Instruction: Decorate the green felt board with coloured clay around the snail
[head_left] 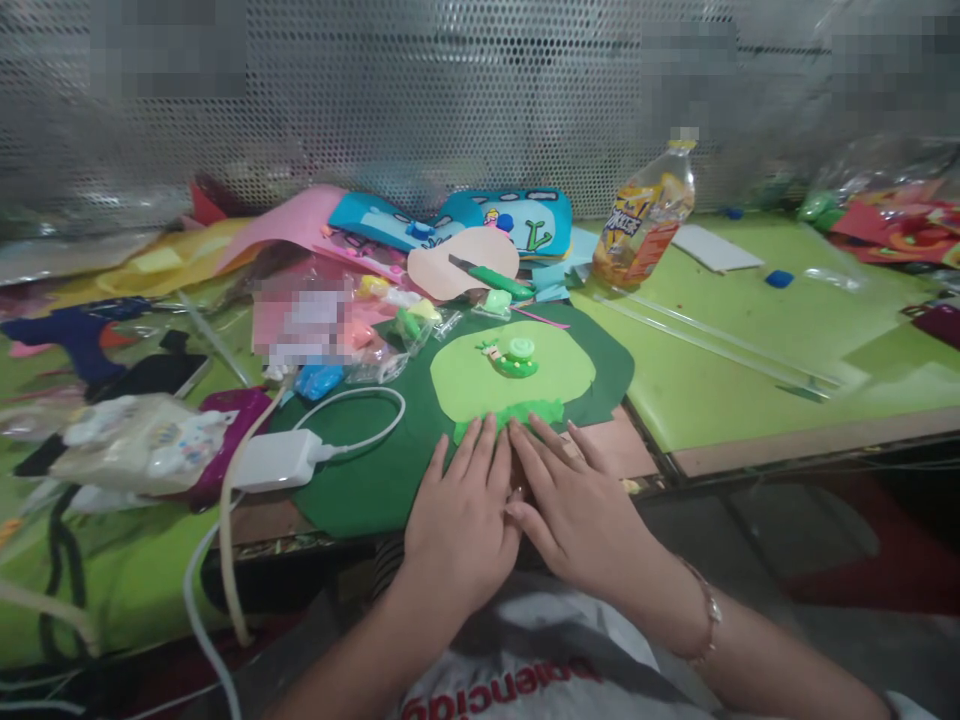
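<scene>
My left hand [463,500] and my right hand [581,495] lie flat, side by side, with fingers stretched out. Their fingertips press on a flattened strip of bright green clay [536,411] along the near edge of a light green paper oval [457,375]. Part of the strip is hidden under the fingers. On the oval sits a small clay snail [517,362] with a pale green spiral shell and a green body. Beneath the oval is a larger dark green sheet [360,490]. Neither hand grips anything.
Left are a glue gun [71,335], a phone [154,375], a white charger [277,458] with cable, and bagged clay [319,378]. Behind lie a green-handled cutter [499,282] and a blue decorated piece [450,215]. A bottle [646,215] and clear sticks [735,345] are right.
</scene>
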